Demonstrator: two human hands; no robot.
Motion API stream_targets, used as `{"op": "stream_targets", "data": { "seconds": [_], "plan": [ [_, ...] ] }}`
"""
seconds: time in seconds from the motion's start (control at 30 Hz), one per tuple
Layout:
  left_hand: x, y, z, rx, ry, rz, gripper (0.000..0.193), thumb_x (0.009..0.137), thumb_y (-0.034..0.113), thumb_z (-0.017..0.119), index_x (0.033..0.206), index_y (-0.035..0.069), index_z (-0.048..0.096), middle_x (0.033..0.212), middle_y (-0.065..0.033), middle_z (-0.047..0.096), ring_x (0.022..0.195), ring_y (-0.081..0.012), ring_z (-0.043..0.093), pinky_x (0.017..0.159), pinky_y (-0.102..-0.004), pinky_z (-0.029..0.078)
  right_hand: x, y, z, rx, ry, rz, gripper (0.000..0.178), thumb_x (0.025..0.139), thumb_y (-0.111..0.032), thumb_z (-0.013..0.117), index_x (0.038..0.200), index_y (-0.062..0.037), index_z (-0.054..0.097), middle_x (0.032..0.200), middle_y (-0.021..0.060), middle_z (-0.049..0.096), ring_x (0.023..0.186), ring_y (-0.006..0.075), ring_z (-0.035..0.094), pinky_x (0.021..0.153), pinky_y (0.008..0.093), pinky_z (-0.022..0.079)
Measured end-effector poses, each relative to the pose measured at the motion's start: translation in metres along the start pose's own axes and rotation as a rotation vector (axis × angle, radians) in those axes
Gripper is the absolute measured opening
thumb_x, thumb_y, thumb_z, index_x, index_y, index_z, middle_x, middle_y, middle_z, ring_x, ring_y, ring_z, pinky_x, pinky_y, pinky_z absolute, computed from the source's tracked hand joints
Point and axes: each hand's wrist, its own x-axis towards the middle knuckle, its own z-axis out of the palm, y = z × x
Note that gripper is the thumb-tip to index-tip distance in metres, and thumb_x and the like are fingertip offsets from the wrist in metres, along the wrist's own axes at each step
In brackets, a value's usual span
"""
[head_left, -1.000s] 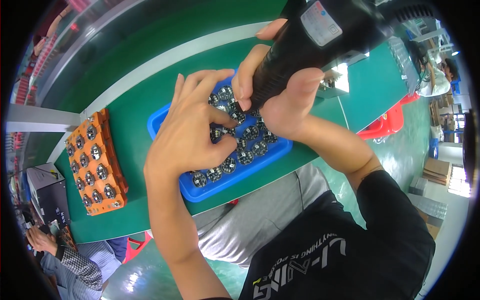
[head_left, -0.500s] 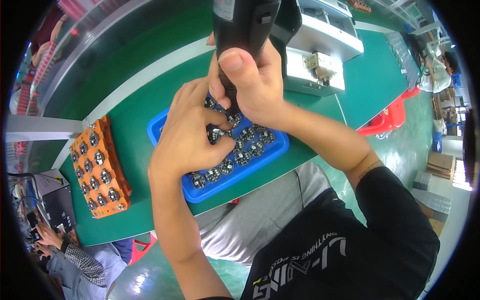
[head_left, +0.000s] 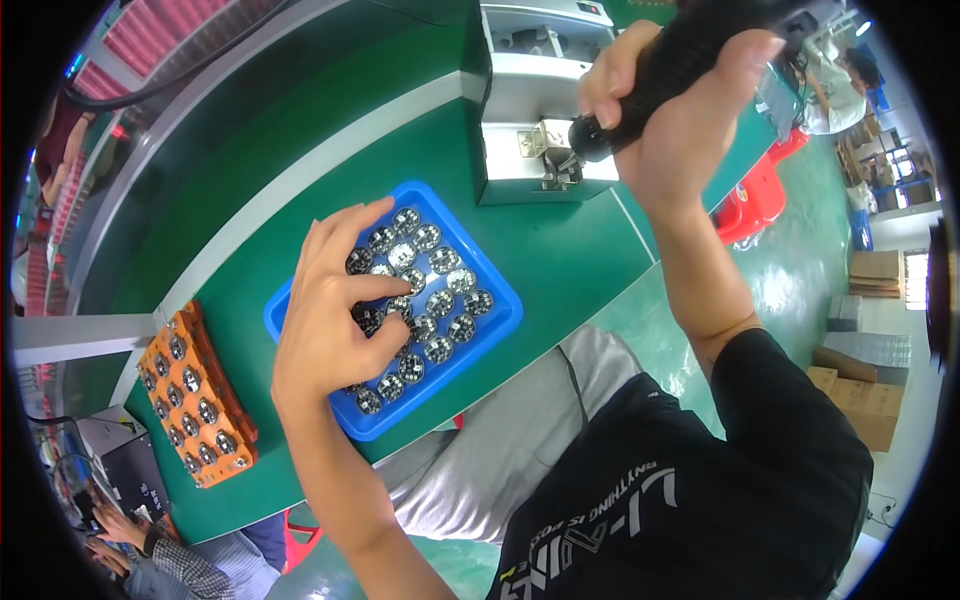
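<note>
Beyond the blue tray (head_left: 446, 370), at its upper right, the right hand (head_left: 682, 150) held a black handheld tool (head_left: 685, 65) with its nose close to the metal fitting (head_left: 563, 170) on a grey machine (head_left: 503, 160). Half a second before, that nose had been down among the round boards (head_left: 439, 303), just beside the left hand (head_left: 332, 315); now it was well apart from them — a shift that, I judged, broke off the tool's work at the tray and left the boards to the left hand alone. Whether the nose touched the fitting, I could not tell.

The right fingers were wrapped around the tool, the thumb on the opposite side. On the left, thumb and forefinger stood apart at the tips, with one board (head_left: 398, 308) in the gap between them; whether they pressed on it or merely rested there could not be told. The other left fingers reached over the tray's left side and hid some of the boards. The tray itself lay on a green table (head_left: 240, 262) — to the right of an orange fixture (head_left: 217, 388) bearing more round parts in rows.
</note>
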Motion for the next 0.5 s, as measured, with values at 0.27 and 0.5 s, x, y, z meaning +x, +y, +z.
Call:
{"op": "stream_targets", "data": {
  "seconds": [0.27,0.5],
  "plan": [
    [-0.002,0.000,-0.003,-0.006,-0.011,0.019,0.036,0.055,0.007,0.066,0.087,0.002,0.082,0.144,-0.0195,0.059,0.132,-0.0424,0.053,0.114,-0.0574,0.038,-0.007,0.010,-0.013,-0.228,-0.114,-0.008,0.074,0.102,-0.074,0.033,0.121,-0.0042,0.044,0.054,0.0070,0.051,0.040,0.0153,0.048,0.042,0.0274,0.041],
    [-0.004,-0.006,-0.010,-0.082,0.017,-0.064,0.035,0.057,0.006,0.064,0.087,0.000,0.081,0.143,-0.0208,0.059,0.126,-0.0425,0.057,0.115,-0.0527,0.039,-0.005,0.016,-0.005,0.148,-0.185,0.055,0.079,0.098,-0.082,0.027,0.122,-0.0080,0.042,0.052,0.0063,0.047,0.038,0.0177,0.045,0.042,0.0317,0.041]
  ]
}}
